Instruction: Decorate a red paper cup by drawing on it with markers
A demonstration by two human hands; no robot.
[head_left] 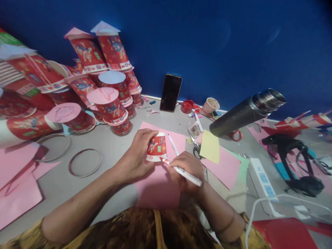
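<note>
My left hand is wrapped round the left side of a red printed paper cup, held upside down with its white rim at the bottom. In my right hand is a white marker with a red tip, which touches or almost touches the cup's white rim. Small red marks show on that rim. Under both hands lies a pink paper sheet. A second white marker rests on the paper just right of the cup.
Stacked paper cups, some with paper cone tops, rise at the left near cut rings. A phone leans on the blue wall. Scissors, a steel flask, a power strip and a black headset are at right.
</note>
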